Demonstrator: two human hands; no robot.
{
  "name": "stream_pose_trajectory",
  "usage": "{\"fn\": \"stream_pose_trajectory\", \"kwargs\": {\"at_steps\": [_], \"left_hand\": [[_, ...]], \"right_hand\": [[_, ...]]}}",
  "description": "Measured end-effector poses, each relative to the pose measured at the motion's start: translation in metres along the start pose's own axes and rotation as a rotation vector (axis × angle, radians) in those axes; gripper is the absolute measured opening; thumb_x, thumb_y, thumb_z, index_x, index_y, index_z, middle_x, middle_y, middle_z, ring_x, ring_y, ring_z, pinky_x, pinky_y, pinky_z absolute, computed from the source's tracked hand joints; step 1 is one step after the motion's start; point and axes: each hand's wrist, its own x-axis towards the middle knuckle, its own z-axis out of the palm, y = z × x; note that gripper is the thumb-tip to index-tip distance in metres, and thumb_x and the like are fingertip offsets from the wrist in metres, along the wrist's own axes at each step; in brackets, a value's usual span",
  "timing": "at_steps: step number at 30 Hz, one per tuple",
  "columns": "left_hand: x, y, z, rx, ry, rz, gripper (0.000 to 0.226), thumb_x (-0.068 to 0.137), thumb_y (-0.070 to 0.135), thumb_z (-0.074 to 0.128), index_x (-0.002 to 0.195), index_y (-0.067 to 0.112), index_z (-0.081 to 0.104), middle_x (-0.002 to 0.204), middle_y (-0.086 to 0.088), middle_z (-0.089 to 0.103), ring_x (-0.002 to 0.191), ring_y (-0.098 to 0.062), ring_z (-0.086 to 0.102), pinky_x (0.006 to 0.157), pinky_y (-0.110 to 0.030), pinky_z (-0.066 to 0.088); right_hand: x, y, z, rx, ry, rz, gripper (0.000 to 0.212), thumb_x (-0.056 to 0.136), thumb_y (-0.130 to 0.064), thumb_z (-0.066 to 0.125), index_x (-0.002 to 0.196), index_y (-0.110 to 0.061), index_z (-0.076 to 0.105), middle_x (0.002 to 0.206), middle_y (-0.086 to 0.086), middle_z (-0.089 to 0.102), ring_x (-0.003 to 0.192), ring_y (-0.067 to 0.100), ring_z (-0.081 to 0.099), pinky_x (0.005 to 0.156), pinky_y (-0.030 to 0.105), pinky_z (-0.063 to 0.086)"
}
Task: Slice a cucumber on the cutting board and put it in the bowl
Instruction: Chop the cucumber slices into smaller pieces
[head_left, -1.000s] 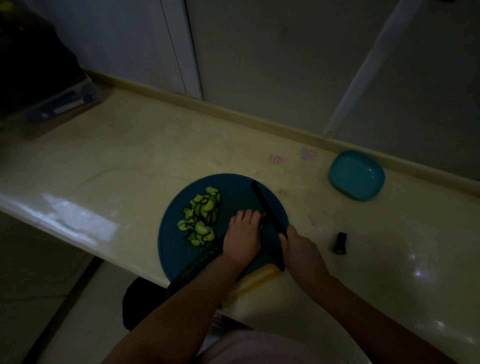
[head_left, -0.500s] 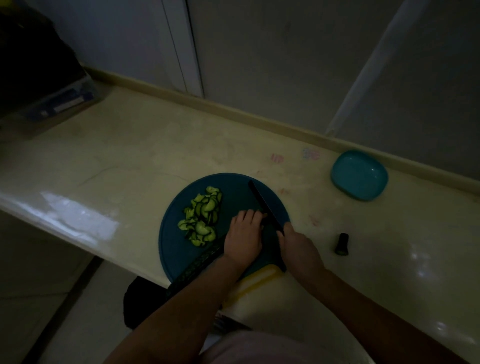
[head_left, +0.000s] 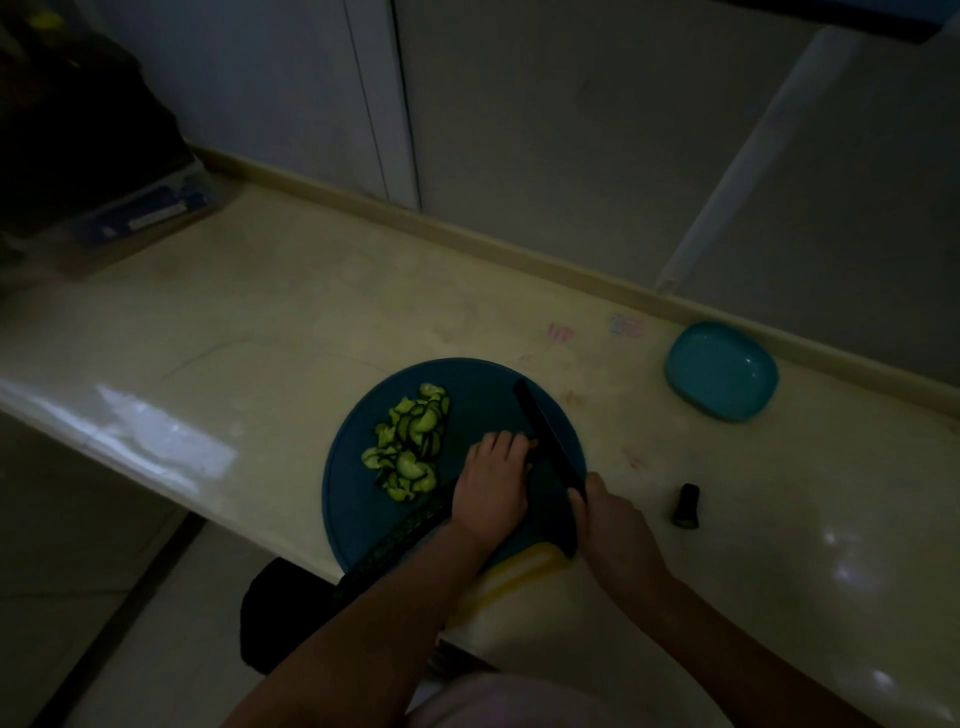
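A round blue cutting board (head_left: 358, 519) lies at the counter's front edge. A pile of green cucumber slices (head_left: 410, 447) sits on its left half. The dark whole cucumber (head_left: 395, 540) lies across the board toward the lower left, and my left hand (head_left: 491, 488) holds it down with curled fingers. My right hand (head_left: 610, 519) grips the handle of a black knife (head_left: 545, 441); its blade stands just right of my left fingertips, on the cucumber's end. A teal bowl (head_left: 722, 376), with nothing in it, sits at the back right.
A small dark cucumber end piece (head_left: 687, 506) lies on the cream counter (head_left: 260, 322) right of the board. A dark bag and a box (head_left: 140, 213) stand at the far left. A yellow-edged cloth (head_left: 519, 571) sits under the board's near edge.
My right hand and the knife have shifted a little along the cutting line; the blade stays beside my left fingers. The slice pile and bowl have not moved.
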Motion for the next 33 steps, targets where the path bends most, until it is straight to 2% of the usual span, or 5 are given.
{"fn": "stream_pose_trajectory", "kwargs": {"at_steps": [7,19,25,28,33], "left_hand": [[0.000,0.001,-0.003,-0.013,0.005,-0.002,0.025,0.074,0.014,0.070,0.097,0.017,0.060,0.084,-0.001,0.057,0.078,-0.019,0.053,0.067,-0.028,0.045],[0.000,-0.001,-0.002,-0.028,-0.049,-0.016,0.030,0.072,0.011,0.070,0.100,0.014,0.061,0.086,-0.003,0.058,0.080,-0.021,0.054,0.069,-0.030,0.045],[-0.001,-0.001,-0.001,-0.013,-0.042,-0.010,0.032,0.070,0.010,0.070,0.100,0.015,0.060,0.085,-0.002,0.057,0.079,-0.020,0.053,0.068,-0.030,0.045],[-0.001,-0.001,-0.002,-0.026,-0.034,-0.007,0.027,0.072,0.010,0.069,0.097,0.014,0.060,0.084,-0.003,0.057,0.078,-0.021,0.053,0.067,-0.030,0.044],[-0.001,-0.001,-0.002,-0.037,-0.031,-0.012,0.023,0.076,0.010,0.067,0.098,0.015,0.059,0.084,-0.003,0.056,0.078,-0.021,0.052,0.067,-0.031,0.042]], "right_hand": [[-0.002,-0.007,-0.003,-0.005,0.008,0.015,0.022,0.100,-0.030,0.031,0.099,-0.012,0.043,0.088,0.011,0.064,0.067,0.015,0.049,0.059,0.025,0.033],[0.000,-0.005,0.002,-0.014,-0.015,-0.004,0.026,0.100,-0.030,0.029,0.105,-0.010,0.044,0.086,0.008,0.064,0.065,0.014,0.049,0.059,0.024,0.035],[0.008,-0.005,0.009,-0.105,-0.017,-0.007,0.029,0.101,-0.032,0.028,0.113,-0.010,0.043,0.066,-0.007,0.047,0.053,0.007,0.039,0.049,0.024,0.030],[0.013,-0.008,0.011,-0.156,-0.014,-0.017,0.029,0.101,-0.032,0.028,0.113,-0.009,0.043,0.082,0.005,0.064,0.055,0.010,0.041,0.048,0.025,0.030],[0.014,-0.005,0.013,-0.153,-0.001,-0.032,0.029,0.101,-0.030,0.030,0.109,-0.007,0.045,0.087,0.010,0.066,0.049,0.007,0.032,0.043,0.017,0.018]]}}
